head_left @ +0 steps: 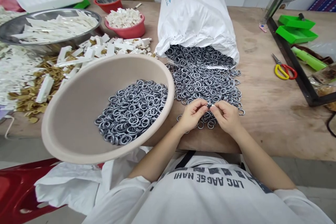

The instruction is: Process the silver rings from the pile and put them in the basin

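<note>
Both my hands meet at the front of a pile of grey rings (202,80) on the wooden table. My left hand (193,113) pinches one side of a small dark ring (209,105), and my right hand (226,116) pinches its other side. Fingertips cover most of that ring. The pile spills from the mouth of a white woven sack (196,17) lying behind it. To the left, a large beige basin (70,122) holds a heap of similar grey rings (133,112), tilted toward me.
A steel bowl (98,29) of white strips, a red bowl (131,33) of white pieces and loose white and brown scraps (46,77) crowd the left. Scissors (285,71), green trays (296,33) and a black metal frame (291,63) are at right. A red stool (21,196) stands below left.
</note>
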